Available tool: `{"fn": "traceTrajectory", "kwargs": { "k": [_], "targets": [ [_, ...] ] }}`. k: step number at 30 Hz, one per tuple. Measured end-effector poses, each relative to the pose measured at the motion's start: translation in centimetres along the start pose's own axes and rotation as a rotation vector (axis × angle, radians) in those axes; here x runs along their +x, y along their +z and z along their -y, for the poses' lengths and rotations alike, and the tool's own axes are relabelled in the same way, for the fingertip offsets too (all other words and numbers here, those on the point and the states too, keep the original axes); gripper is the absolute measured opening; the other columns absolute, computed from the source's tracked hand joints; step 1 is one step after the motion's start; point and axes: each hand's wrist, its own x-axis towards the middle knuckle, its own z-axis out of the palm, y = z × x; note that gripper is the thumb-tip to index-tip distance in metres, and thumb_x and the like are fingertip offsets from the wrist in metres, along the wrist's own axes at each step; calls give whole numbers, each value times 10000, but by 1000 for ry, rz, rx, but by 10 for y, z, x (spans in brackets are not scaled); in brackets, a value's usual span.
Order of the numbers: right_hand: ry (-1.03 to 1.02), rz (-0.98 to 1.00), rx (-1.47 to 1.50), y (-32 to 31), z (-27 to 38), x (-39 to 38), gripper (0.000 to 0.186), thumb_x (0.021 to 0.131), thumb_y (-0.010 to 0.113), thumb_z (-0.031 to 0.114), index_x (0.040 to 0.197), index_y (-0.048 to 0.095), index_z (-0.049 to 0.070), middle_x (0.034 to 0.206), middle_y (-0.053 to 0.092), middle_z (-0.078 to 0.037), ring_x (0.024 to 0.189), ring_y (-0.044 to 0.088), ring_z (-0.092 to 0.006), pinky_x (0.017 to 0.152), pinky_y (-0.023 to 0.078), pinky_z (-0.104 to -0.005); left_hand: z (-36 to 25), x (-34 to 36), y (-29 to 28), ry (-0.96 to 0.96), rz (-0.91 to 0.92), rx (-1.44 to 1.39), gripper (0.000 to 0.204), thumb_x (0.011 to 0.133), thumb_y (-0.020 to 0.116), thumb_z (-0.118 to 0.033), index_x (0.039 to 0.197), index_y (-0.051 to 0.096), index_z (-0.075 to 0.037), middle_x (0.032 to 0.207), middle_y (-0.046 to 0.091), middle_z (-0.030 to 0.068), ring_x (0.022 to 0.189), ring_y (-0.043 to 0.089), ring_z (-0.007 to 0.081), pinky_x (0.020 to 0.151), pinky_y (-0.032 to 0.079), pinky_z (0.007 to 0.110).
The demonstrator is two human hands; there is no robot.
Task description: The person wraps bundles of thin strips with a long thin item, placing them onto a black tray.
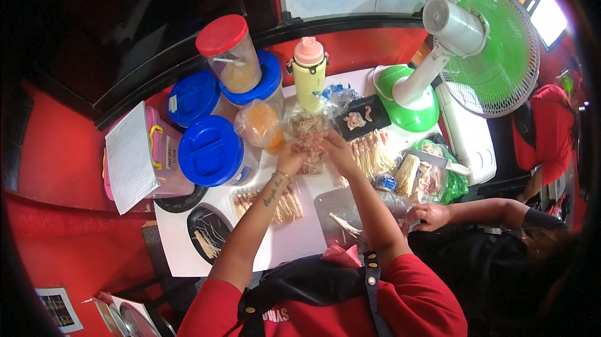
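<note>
My left hand [290,159] and my right hand [339,150] meet at a clear plastic pack of thin meat slices [305,125], fingers closed on its near part. The fingertips are partly hidden against the meat. Right of my right hand lie rows of enoki mushroom rolls wrapped in meat [370,152]. More enoki rolls [272,204] lie below my left forearm. A black tray [343,129] beyond my right hand holds a few meat strips. Loose enoki strands [345,225] rest on a greyish board [328,202] near the table's front.
At the right, a co-worker's hand [432,216] is beside a green plastic bag [459,188] with meat and enoki. Blue-lidded tubs [210,149], a red-lidded jar [231,55], a yellow bottle [310,86] and a fan [488,49] line the back. A black bowl [199,213] stands front left.
</note>
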Motion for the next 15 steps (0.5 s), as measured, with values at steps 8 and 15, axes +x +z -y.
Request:
{"fn": "traceTrajectory", "kwargs": {
  "k": [8, 15],
  "targets": [
    [-106, 69, 36, 26, -14, 4, 119, 893, 483, 105, 976, 550, 50, 922, 564, 1, 843, 502, -70, 762, 398, -210, -9, -4, 0, 296, -61, 304, 264, 666, 648, -82, 927, 645, -46, 948, 580, 142, 859, 566, 212, 766, 461, 296],
    [17, -88, 247, 31, -11, 9, 102, 886, 489, 109, 954, 536, 50, 922, 591, -31, 805, 526, -81, 707, 416, -220, -4, -5, -12, 285, -201, 524, 171, 703, 650, -154, 853, 680, -79, 1089, 530, 176, 1055, 476, 263, 901, 382, 330]
  ]
}}
